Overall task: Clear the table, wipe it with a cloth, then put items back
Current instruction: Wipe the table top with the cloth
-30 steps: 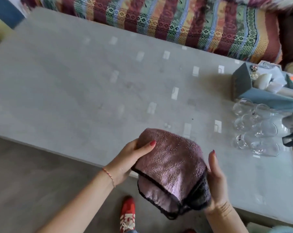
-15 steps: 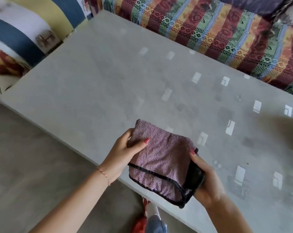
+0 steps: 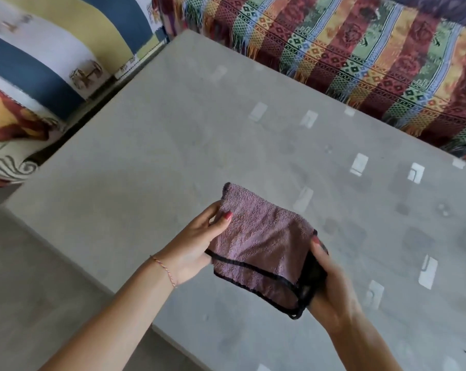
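Presently on my monitor, itemised:

1. Cloth (image 3: 258, 245): mauve terry with a dark bound edge, folded over, held in the air above the near part of the desk (image 3: 151, 162). I cannot tell whether any part of it touches the surface; it appears to be clear of it.

2. Left hand (image 3: 191, 253): grip holding the cloth's left side, thumb laid on top, fingers tucked beneath. A thin cord bracelet (image 3: 163, 269) sits at the wrist.

3. Right hand (image 3: 331, 287): grip holding the cloth's right corner, thumb on top and the fabric bunched in the palm.

4. Desk: pale grey top with small bright patches and faint darker marks across it. No objects stand on the part I can see; the right end runs out of view.

5. Surroundings: striped woven throw (image 3: 360, 52) along the far edge, patterned cushions (image 3: 39, 62) at the left end.

Progress, my judgement: clearing looks done for the visible area. Wiping reads as being prepared, since the cloth is being arranged between both hands, not pressed flat. Whether any of the top is already wiped, I cannot say. Putting the items back remains outstanding.
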